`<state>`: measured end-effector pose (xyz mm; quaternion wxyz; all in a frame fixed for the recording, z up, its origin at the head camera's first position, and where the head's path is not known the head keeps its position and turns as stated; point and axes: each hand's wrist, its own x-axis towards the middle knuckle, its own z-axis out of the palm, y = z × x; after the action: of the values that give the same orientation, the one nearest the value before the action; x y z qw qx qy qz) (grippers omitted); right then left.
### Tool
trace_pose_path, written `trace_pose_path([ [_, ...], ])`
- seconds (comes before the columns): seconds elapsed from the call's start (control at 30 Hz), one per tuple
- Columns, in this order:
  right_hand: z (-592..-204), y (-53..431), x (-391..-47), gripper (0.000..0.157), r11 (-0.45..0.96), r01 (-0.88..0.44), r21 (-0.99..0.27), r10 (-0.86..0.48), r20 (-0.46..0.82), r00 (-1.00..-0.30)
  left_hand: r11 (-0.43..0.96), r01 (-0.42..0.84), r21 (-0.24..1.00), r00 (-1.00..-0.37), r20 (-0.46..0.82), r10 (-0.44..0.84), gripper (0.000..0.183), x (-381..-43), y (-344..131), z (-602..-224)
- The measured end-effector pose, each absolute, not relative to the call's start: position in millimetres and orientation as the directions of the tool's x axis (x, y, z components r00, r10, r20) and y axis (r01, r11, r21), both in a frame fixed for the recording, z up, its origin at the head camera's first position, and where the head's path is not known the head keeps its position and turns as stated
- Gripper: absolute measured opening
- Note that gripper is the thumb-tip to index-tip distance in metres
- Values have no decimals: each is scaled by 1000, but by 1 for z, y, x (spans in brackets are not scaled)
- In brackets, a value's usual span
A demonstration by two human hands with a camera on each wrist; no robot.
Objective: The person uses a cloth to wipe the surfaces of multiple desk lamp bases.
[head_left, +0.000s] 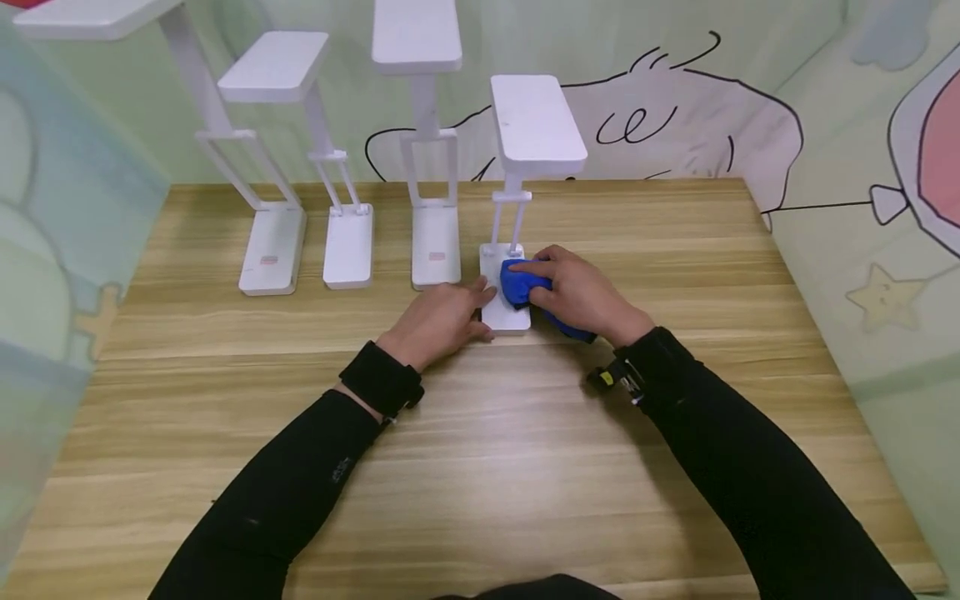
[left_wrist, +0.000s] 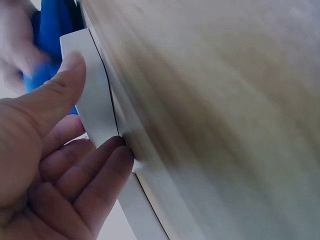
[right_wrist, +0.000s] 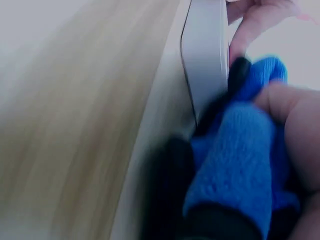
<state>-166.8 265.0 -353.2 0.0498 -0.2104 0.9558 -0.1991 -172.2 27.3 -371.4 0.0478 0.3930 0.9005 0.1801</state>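
Observation:
A white folding desk lamp (head_left: 538, 125) with a flat rectangular head stands on the wooden table, nearest the hands. My left hand (head_left: 442, 321) grips its base (left_wrist: 97, 90) at the left and front edges, thumb and fingers spread along the sides. My right hand (head_left: 581, 296) holds a bunched blue cloth (head_left: 519, 283) with dark edging and presses it on top of the base. Part of the cloth hangs off the base's right side toward the table. In the right wrist view the cloth (right_wrist: 235, 155) is wrapped up under the fingers and hides part of the base.
Three more white desk lamps (head_left: 435, 237) stand in a row to the left, heads raised near the painted wall (head_left: 675, 125). The wooden table (head_left: 487, 467) ends at the wall behind the lamps. Black sleeves (head_left: 720, 433) and wrist-worn cameras cover both forearms.

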Motion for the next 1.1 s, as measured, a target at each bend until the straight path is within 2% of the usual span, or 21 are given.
trace_pose_path([
  [0.1,-357,257,-160,45,854,-424,-301,-426,63,-903,632,688,358,-690,53,721,65,-172,28,-370],
  [0.23,-363,259,-130,42,801,-552,-231,-533,145,-834,645,671,366,-701,30,713,67,-169,30,-369],
  [0.37,-364,272,-121,40,729,-590,-345,-599,96,-795,649,670,361,-701,19,713,68,-168,31,-368],
  [0.5,-362,276,-141,38,737,-512,-442,-549,51,-834,643,672,368,-696,17,718,66,-169,31,-366],
  [0.67,-362,263,-157,39,814,-440,-380,-445,81,-892,653,658,375,-701,-10,713,65,-170,30,-365],
  [0.8,-363,259,-143,39,785,-512,-348,-507,112,-854,660,652,375,-707,-16,707,65,-169,28,-366],
  [0.97,-362,272,-126,37,691,-540,-480,-601,33,-799,656,658,371,-705,-3,709,65,-168,27,-366],
  [1.1,-361,276,-136,37,705,-475,-527,-560,-3,-828,653,661,369,-703,-1,712,65,-168,27,-366],
])
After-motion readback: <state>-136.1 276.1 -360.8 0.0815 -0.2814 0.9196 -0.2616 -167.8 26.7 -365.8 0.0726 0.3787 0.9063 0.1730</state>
